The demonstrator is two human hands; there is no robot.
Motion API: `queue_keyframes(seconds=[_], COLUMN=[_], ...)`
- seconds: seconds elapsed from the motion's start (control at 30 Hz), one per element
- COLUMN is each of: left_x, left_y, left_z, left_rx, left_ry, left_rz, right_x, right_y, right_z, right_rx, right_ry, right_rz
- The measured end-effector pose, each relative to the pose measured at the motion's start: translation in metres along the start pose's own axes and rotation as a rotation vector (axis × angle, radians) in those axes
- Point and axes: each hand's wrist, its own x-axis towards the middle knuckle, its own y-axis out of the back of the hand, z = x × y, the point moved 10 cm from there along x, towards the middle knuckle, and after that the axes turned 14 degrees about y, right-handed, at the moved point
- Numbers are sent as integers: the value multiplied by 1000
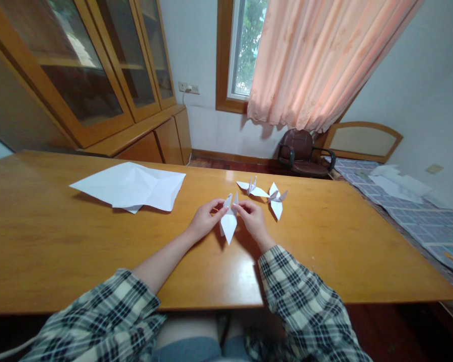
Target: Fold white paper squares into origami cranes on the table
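Between my two hands is a white origami crane (pixel 229 223), with two narrow points up and a broad wing hanging toward me. My left hand (pixel 207 219) pinches its left narrow point between thumb and fingers. On the other side, my right hand (pixel 253 220) grips the right narrow point the same way. Just beyond my right hand lie two folded paper cranes, one with spread wings (pixel 251 188) and another turned sideways (pixel 276 201). Creased white paper sheets (pixel 136 186) rest to the left, away from my hands.
The wooden table (pixel 79 261) spans the view. Behind it stand a glass-door cabinet (pixel 98 65), a brown armchair (pixel 302 151) and a pink curtain (pixel 317 60). A bed (pixel 411 216) with more white paper (pixel 400 181) on it is at the right.
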Motion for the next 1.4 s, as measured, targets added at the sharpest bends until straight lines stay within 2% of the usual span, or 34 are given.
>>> queue_keyframes(seconds=[0.13,0.27,0.53,0.7,0.9,1.03,1.2,1.4], left_x=[-1,-3,1,0,-3,-3,-1,4], left_y=[17,27,25,24,19,18,24,31], left_z=[13,17,-4,1,13,14,7,-2], left_rx=[45,38,-94,-39,47,-12,-132,-168], left_ry=[-99,-122,28,3,-86,-71,-24,-9], left_rz=[158,255,209,214,174,150,209,272], right_x=[1,-1,-1,-3,-4,-3,-2,-4], right_y=[1,3,10,-3,-15,-9,-3,5], right_z=[-14,-4,1,-1,-5,-13,-23,-29], right_rx=[-59,40,135,126,39,-62,-124,-135], right_ry=[89,7,-20,-24,89,136,174,200], right_rz=[1,43,127,18,-102,-84,-28,85])
